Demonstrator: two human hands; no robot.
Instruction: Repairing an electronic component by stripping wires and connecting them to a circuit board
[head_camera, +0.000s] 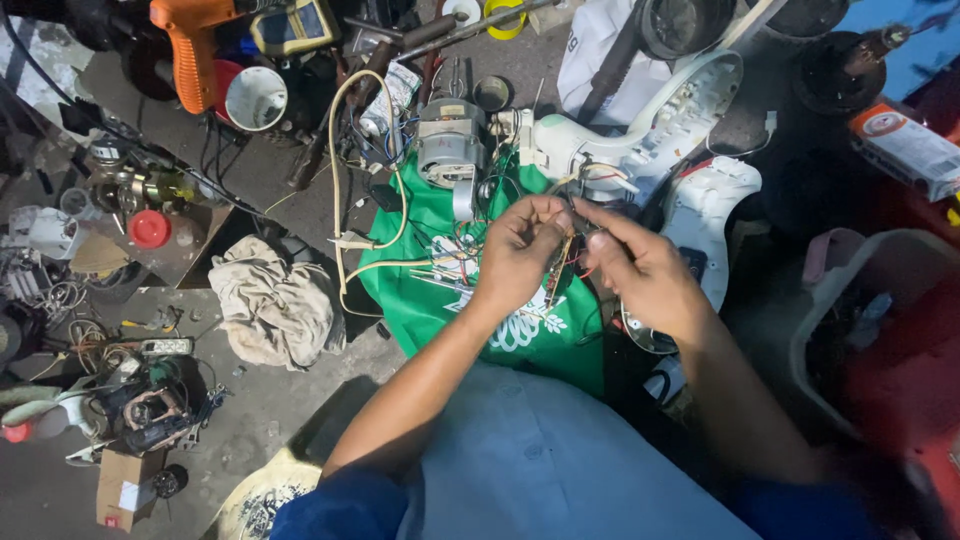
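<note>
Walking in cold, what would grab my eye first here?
Dead centre, the left hand and right hand meet over a small circuit board trailing thin wires. Under them lies a bright green cloth, with a grey electric motor above it. An orange drill sits top left.

Dim, uneven light; dark, shadowy right side.

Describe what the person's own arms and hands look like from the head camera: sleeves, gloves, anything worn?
Both hands are bare: no gloves, and no rings or watch that I can make out on the left hand or right hand. The forearms are uncovered. Dark blue sleeves begin near the elbows, at the bottom edge of the view. No cables or markings are on the arms themselves.
</note>
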